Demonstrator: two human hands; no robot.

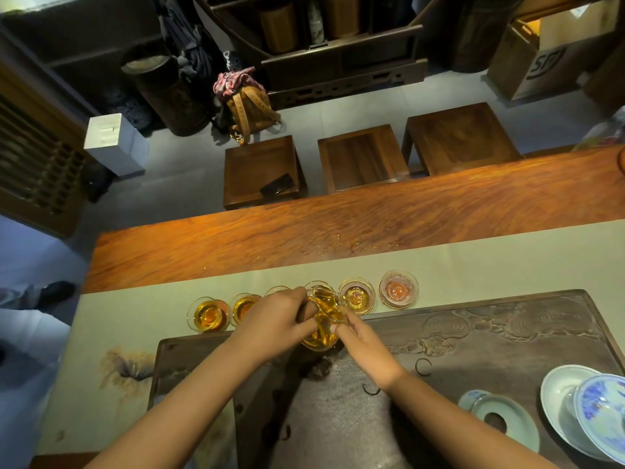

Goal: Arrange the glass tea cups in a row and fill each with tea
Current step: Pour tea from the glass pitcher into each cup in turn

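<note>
Tea is being poured from a glass pitcher (326, 316) gripped by both hands, left hand (274, 319) and right hand (363, 340), at frame centre. The spout should be kept low over each rim. Two leftmost cups (208, 314) are seen full; the rightmost cup (398, 288) looks nearly empty.

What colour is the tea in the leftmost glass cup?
Amber-gold, seen clearly in the head view in the leftmost glass cup.
</note>
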